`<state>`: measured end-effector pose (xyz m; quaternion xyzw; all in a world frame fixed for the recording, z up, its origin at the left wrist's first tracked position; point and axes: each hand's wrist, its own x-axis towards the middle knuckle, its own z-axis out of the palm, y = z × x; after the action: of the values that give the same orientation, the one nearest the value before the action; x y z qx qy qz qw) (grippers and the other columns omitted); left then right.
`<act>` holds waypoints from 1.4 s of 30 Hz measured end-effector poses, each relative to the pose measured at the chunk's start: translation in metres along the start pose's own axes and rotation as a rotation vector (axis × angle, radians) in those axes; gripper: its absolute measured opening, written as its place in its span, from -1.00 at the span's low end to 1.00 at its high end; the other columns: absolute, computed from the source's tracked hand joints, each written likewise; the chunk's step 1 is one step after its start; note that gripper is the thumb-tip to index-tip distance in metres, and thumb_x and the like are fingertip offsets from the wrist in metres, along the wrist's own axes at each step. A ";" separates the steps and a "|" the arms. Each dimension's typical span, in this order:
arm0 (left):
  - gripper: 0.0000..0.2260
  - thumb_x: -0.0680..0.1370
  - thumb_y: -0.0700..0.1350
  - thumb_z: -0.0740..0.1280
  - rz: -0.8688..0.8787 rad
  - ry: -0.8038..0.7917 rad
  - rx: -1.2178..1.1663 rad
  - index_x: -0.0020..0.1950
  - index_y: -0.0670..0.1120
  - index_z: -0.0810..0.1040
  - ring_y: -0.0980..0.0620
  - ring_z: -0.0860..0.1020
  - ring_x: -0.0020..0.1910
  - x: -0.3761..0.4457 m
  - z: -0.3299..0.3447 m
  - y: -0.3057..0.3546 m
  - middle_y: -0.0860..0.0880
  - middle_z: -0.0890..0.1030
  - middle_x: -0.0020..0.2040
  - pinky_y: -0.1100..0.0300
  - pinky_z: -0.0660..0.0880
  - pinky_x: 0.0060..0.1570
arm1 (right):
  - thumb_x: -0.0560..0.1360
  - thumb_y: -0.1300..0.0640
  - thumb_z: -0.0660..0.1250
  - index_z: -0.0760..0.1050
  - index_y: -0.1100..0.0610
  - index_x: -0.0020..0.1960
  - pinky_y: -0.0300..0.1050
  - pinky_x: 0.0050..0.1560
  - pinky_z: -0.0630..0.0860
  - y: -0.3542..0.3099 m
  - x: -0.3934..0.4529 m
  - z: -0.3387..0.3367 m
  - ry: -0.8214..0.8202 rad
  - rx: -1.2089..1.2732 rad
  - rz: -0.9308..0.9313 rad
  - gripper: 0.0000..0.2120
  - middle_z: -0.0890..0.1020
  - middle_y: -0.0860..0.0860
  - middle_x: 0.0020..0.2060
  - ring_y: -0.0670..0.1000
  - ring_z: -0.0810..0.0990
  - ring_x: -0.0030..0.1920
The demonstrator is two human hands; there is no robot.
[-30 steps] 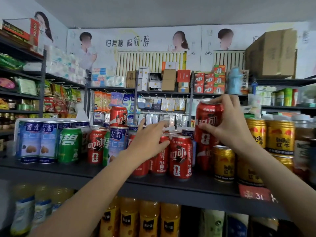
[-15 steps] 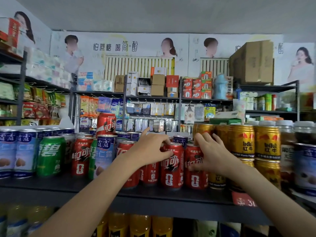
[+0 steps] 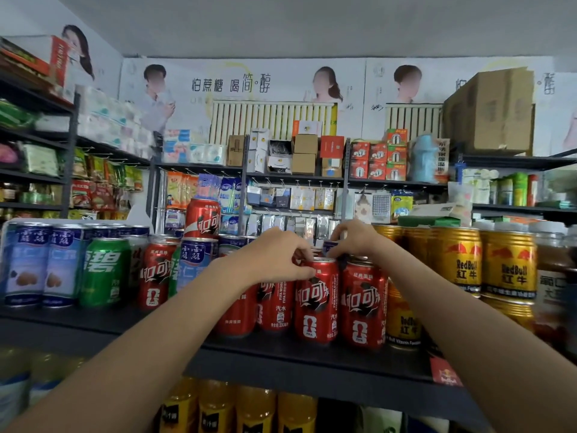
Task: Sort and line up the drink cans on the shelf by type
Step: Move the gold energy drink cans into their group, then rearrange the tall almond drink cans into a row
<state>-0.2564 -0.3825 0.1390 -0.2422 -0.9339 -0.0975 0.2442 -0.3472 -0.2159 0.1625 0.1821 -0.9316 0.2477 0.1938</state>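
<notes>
Several red cola cans stand in a row at the front of the dark shelf (image 3: 312, 359). My left hand (image 3: 274, 259) grips the top of one red cola can (image 3: 315, 304). Another red cola can (image 3: 362, 307) stands just right of it. My right hand (image 3: 354, 240) reaches over that row, its fingers curled round the top of a blue can (image 3: 328, 246) standing behind; most of that can is hidden. Further left are a green can (image 3: 104, 271), blue-and-white cans (image 3: 26, 264), a lone red can (image 3: 156, 276) and a red can (image 3: 203, 218) stacked on top.
Gold Red Bull cans (image 3: 509, 265) stand in two layers on the right, with a jar (image 3: 554, 276) beyond them. Yellow drink bottles (image 3: 256, 407) fill the shelf below. Racks of snacks and boxes line the back wall.
My right hand has let go of the red can it set down at the right end of the row and moved up and back to the blue can. My left hand stays on the red cans.
</notes>
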 end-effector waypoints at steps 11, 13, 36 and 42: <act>-0.54 0.46 -0.10 0.39 -0.051 0.547 -0.817 0.31 -0.02 0.31 0.15 0.52 0.05 -0.021 -0.055 -0.029 0.05 0.49 0.16 0.46 0.44 -0.14 | 0.35 0.16 0.48 0.47 0.14 0.03 -0.20 -0.13 0.56 -0.135 -0.035 -0.055 0.375 0.591 -0.435 -0.69 0.52 -0.08 -0.17 -0.08 0.54 -0.17; -0.55 0.45 -0.14 0.40 -0.038 0.512 -0.943 0.26 0.01 0.31 0.13 0.58 -0.02 -0.039 -0.067 -0.049 -0.01 0.58 0.11 0.38 0.53 -0.13 | 0.34 0.14 0.49 0.46 0.10 -0.07 -0.22 -0.16 0.54 -0.168 -0.039 -0.040 0.330 0.639 -0.492 -0.75 0.54 -0.06 -0.22 -0.10 0.53 -0.22; -0.22 0.42 -0.10 0.43 -0.248 0.435 -0.615 0.45 0.22 0.01 0.03 0.54 0.12 -0.210 -0.143 -0.310 -0.01 0.47 0.29 0.05 0.51 0.08 | 0.32 -0.12 0.46 0.25 0.02 0.33 0.08 0.41 0.06 -0.315 0.019 0.211 -0.129 -0.327 -0.390 -0.32 0.44 0.01 0.21 0.06 0.40 0.26; -0.20 0.45 -0.11 0.42 -0.163 0.399 -0.490 0.45 0.23 -0.06 0.16 0.54 -0.11 -0.190 -0.142 -0.299 0.20 0.43 -0.06 0.39 0.46 -0.24 | 0.34 -0.17 0.42 0.14 0.12 0.43 0.10 0.46 -0.16 -0.310 0.001 0.187 -0.103 -0.524 -0.385 -0.18 0.42 0.06 0.27 0.06 0.29 0.35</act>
<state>-0.2026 -0.7600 0.1467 -0.1941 -0.8327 -0.3844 0.3482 -0.2642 -0.5672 0.1340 0.3111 -0.9207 -0.0513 0.2298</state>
